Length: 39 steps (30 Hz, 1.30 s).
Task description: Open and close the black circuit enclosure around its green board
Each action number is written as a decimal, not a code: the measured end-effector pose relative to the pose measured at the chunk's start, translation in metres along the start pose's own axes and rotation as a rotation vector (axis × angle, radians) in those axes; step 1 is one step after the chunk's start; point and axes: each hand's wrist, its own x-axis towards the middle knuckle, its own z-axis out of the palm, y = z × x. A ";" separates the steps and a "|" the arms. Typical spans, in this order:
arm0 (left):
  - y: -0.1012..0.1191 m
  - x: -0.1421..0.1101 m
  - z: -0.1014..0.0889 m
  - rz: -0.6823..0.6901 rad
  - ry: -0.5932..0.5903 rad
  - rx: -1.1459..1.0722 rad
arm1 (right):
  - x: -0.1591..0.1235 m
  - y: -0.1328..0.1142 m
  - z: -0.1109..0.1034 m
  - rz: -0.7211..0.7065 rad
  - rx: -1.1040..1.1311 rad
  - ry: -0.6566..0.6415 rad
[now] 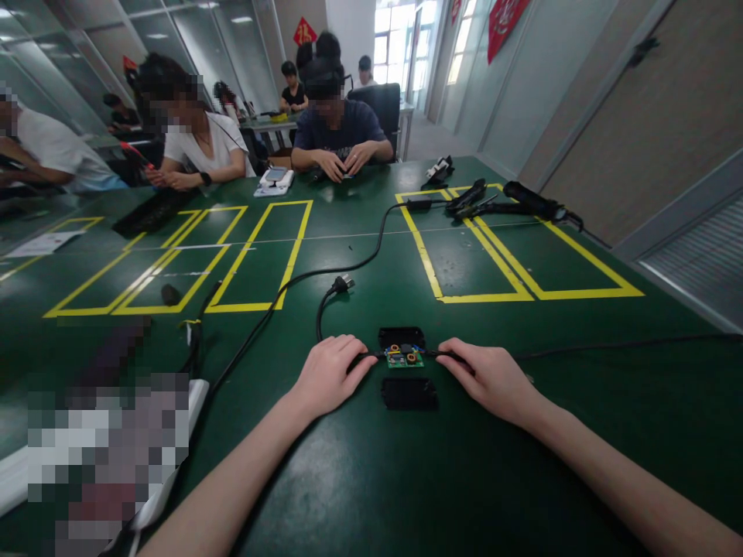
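A small green circuit board (405,357) with copper coils lies between my hands, with a black cable running out from each side. My left hand (333,371) is closed on the cable at the board's left end. On the other side, my right hand (491,379) pinches the right cable (609,344) close to the board. One black case half (402,336) sits just behind the board, partly covered by it. Nearer to me lies the other black case half (409,393), apart from the board. A black power plug (342,284) rests beyond my left hand.
Yellow tape rectangles (481,299) mark the green table (360,480). A long black cord (307,275) crosses to an adapter (421,204) beside black tools (525,203). A white-edged, pixelated object (197,402) lies at left. Across the table, a person (342,128) handles something small.
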 end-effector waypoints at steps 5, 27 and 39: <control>0.001 -0.001 -0.002 0.006 -0.041 -0.035 | -0.002 0.000 -0.004 -0.026 0.035 -0.041; 0.006 0.002 -0.005 0.029 -0.018 0.021 | -0.006 0.011 0.003 -0.037 0.096 0.028; 0.008 -0.003 -0.007 0.137 -0.096 -0.058 | -0.007 -0.006 -0.014 -0.132 0.084 -0.149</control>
